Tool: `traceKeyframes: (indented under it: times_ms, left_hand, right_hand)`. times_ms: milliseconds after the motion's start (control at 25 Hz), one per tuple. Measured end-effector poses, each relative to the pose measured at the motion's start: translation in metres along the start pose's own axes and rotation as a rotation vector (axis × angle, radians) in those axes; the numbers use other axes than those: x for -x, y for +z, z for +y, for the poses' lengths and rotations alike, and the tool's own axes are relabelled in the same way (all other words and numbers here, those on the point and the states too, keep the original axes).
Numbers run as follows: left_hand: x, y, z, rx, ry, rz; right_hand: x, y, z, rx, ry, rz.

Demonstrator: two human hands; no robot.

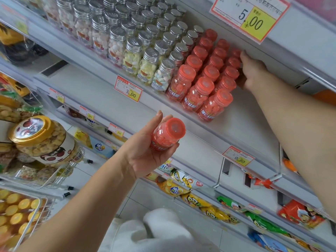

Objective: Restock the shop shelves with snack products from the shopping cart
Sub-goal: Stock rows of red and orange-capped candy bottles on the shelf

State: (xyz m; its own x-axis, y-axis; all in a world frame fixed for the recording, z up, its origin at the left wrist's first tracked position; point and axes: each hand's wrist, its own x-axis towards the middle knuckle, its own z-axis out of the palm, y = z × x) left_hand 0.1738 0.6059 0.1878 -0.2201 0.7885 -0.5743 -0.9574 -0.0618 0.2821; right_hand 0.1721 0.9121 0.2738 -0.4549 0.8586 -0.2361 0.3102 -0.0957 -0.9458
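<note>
The big price tag [251, 17] up top reads ¥5.00, the small tag [128, 90] on the shelf edge 3.00, a lower tag [238, 157] 0.80, and the red bottle [166, 135] in my left hand [145, 157], like those shelved, bears white Chinese characters with a C.

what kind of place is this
Likely a small shop's snack aisle: shelves with price tags, rows of red-capped bottles, a wire cart of snacks. The left hand holds one bottle.
</note>
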Motion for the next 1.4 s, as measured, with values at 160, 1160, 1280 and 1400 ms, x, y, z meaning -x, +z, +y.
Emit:
traceKeyframes:
  times_ms: [160,1160,1280,1400]
  left_hand:
    - [-0.002,0.000,-0.002,0.007,-0.004,0.002]
    - [0.013,0.048,-0.022,-0.079,0.005,-0.022]
    - [0.017,0.038,-0.019,-0.072,0.001,-0.022]
    - [0.020,0.031,-0.016,-0.054,-0.011,-0.008]
  right_hand:
    - [0.000,0.003,-0.003,0.014,-0.006,0.023]
    - [0.128,-0.083,0.047,0.686,-0.432,-0.037]
    - [0.133,-0.070,0.057,0.666,-0.374,-0.155]
    - [0.141,-0.061,0.059,0.613,-0.369,-0.184]
